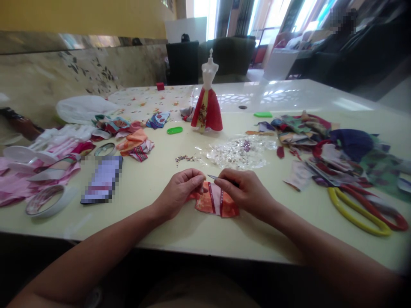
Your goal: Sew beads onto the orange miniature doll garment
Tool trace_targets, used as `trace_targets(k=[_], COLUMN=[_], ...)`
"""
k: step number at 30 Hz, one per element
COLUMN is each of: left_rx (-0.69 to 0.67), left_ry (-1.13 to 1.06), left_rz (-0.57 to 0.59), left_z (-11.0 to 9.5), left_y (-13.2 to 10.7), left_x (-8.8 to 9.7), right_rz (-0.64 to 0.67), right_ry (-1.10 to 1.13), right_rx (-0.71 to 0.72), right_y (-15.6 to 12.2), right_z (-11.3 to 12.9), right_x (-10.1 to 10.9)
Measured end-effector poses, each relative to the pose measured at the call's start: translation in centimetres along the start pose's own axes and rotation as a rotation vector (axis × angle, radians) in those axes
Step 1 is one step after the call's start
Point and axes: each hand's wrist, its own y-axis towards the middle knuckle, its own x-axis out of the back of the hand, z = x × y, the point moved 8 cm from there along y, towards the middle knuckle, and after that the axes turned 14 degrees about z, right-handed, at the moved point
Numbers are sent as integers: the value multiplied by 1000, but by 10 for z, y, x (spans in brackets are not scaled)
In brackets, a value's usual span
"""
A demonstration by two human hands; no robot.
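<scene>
Orange cloth (216,206) with a pale stripe is lying on the table (180,233), close to the person's edge and partly below both hands. The left hand (183,186) is pinching thumb and forefinger together at the cloth's upper edge; whether something tiny is sitting between them, I cannot tell. The right hand (248,188) is closing around a thin pointed tool (213,177), whose tip is aiming at nine o'clock, towards the left fingertips. Around the cloth, small beads (185,158) are lying at eleven o'clock, a dress form (210,102) in a red skirt is standing at twelve, and glittering bits (233,153) are spreading at one. Fabric scraps (303,134) are heaping up at two, a yellow loop handle (343,216) is resting at three, and a blurred phone (102,179) is lying at ten.
</scene>
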Motion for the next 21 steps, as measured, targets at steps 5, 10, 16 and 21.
trace_targets(k=[5, 10, 16, 21], left_rx=[4, 7, 3, -13], left_ry=[-7, 6, 21, 62], left_rz=[-27, -10, -1, 15], left_z=[0, 0, 0, -3], left_y=[-1, -1, -2, -1], left_x=[2, -1, -1, -1], right_rz=[-25, -49, -62, -19], right_ry=[-179, -251, -270, -77], right_rx=[0, 18, 25, -4], right_y=[-1, -3, -4, -2], right_z=[-1, 2, 4, 0], right_x=[-2, -3, -4, -6])
